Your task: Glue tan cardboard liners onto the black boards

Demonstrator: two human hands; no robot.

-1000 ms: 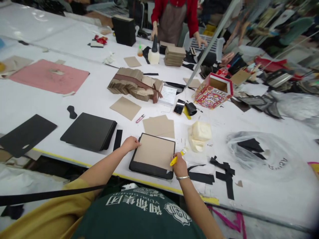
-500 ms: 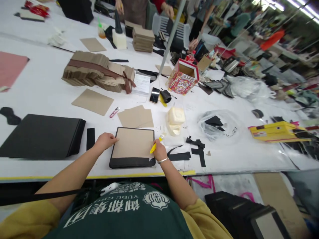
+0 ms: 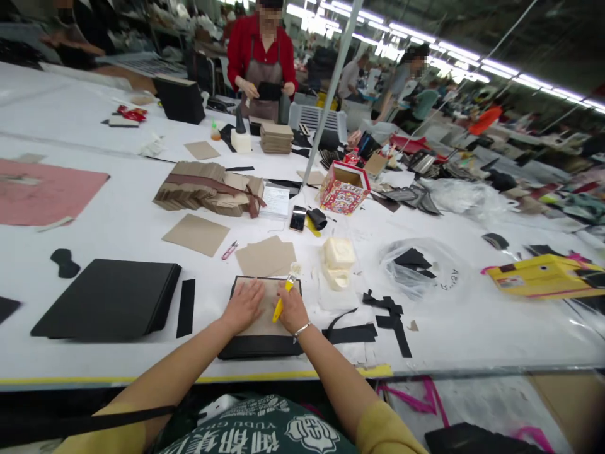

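A tan cardboard sheet (image 3: 266, 323) lies on a black panel (image 3: 259, 347) near the table's front edge. My left hand (image 3: 244, 306) rests flat on the sheet's upper left, fingers spread. On its right side my right hand (image 3: 292, 309) is closed round a yellow-handled brush (image 3: 282, 301), bristles pointing away from me, and also rests against the sheet. Just beyond lie loose tan cardboard pieces (image 3: 267, 255) and pink thread snips (image 3: 230, 250). A cream-coloured plastic container (image 3: 338, 261) stands to the right of the brush.
Left of me is a stack of black panels (image 3: 111, 296) beside a black strip (image 3: 186, 309). Black scraps (image 3: 394, 315), a plastic bag (image 3: 406, 268) and a yellow box (image 3: 543, 276) lie rightward. Behind are a tied cardboard bundle (image 3: 205, 186), a phone (image 3: 297, 218) and a metal pole (image 3: 331, 94).
My left hand has moved from the sheet's left edge onto its surface. My right hand, with the brush, has shifted inward over the sheet. The view has tilted up, showing a co-worker across the table.
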